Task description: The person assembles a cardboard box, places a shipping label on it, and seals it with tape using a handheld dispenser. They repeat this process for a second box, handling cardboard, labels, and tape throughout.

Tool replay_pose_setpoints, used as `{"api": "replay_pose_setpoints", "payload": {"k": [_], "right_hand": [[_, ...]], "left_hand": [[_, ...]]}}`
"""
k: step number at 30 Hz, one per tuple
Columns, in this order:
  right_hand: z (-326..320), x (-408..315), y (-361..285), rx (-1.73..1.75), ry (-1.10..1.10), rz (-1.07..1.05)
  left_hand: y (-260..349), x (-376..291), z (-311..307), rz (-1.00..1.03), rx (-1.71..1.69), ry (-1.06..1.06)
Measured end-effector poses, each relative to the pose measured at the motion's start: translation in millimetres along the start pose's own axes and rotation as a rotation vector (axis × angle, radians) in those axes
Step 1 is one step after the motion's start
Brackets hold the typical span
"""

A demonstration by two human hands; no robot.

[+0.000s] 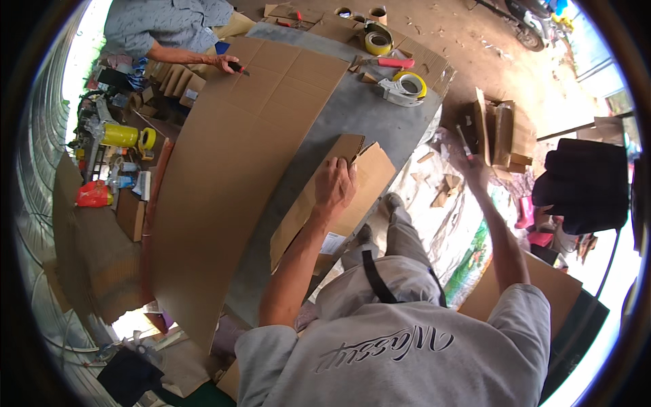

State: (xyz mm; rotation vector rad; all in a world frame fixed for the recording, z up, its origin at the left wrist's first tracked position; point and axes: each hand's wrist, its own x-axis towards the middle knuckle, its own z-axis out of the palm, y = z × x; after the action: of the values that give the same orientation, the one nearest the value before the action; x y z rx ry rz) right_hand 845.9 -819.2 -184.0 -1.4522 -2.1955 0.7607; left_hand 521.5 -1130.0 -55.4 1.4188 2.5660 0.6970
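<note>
My left hand (335, 187) grips a folded piece of corrugated cardboard (376, 170) near its far end, with the fingers curled over the fold. This piece lies on the grey tabletop (391, 122) and bears a white printed label (332, 243). Out to the right, away from the table, my right hand (474, 170) is closed around a cutter knife (464, 140) with a bit of red on it. That hand is slightly blurred, and its blade points away from me. A large creased cardboard sheet (229, 168) covers the table's left side.
Across the sheet, a co-worker's hand (224, 62) holds a black-and-red utility knife (238, 67). At the table's far end are a tape dispenser (404, 89), tape rolls (378, 43) and a red-handled tool (391, 62). Upright cardboard pieces (501, 132) stand on the right.
</note>
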Motion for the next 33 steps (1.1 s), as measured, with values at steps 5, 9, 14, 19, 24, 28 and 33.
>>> {"api": "replay_pose_setpoints", "payload": {"k": [5, 9, 14, 19, 24, 28, 33], "right_hand": [[111.6, -65.8, -93.1, 0.696, -0.451, 0.304], [162.7, -68.1, -95.3, 0.535, -0.338, -0.095], [160.9, -66.9, -118.8, 0.308, -0.465, -0.145], [116.8, -69.6, -154.8, 0.408, -0.615, 0.037], [59.2, -68.1, -215.6, 0.454, -0.484, -0.069], [65.8, -38.9, -268.8, 0.303, -0.577, -0.169], [67.9, -53.0, -277.7, 0.340, -0.373, -0.308]], "left_hand": [[1.3, -72.9, -64.9, -0.034, -0.078, 0.324], [-45.3, -247.8, -45.0, -0.550, 0.070, 0.548], [-106.2, -371.8, 42.8, -1.181, -1.150, 0.345], [-108.3, -357.4, 67.9, -1.136, -1.079, 0.442], [-80.2, -287.7, -45.9, -0.958, -0.637, 0.622], [-122.1, -258.5, -85.3, -0.978, -0.991, 0.526], [-159.7, -246.5, -73.5, -0.838, -1.128, 0.465]]}}
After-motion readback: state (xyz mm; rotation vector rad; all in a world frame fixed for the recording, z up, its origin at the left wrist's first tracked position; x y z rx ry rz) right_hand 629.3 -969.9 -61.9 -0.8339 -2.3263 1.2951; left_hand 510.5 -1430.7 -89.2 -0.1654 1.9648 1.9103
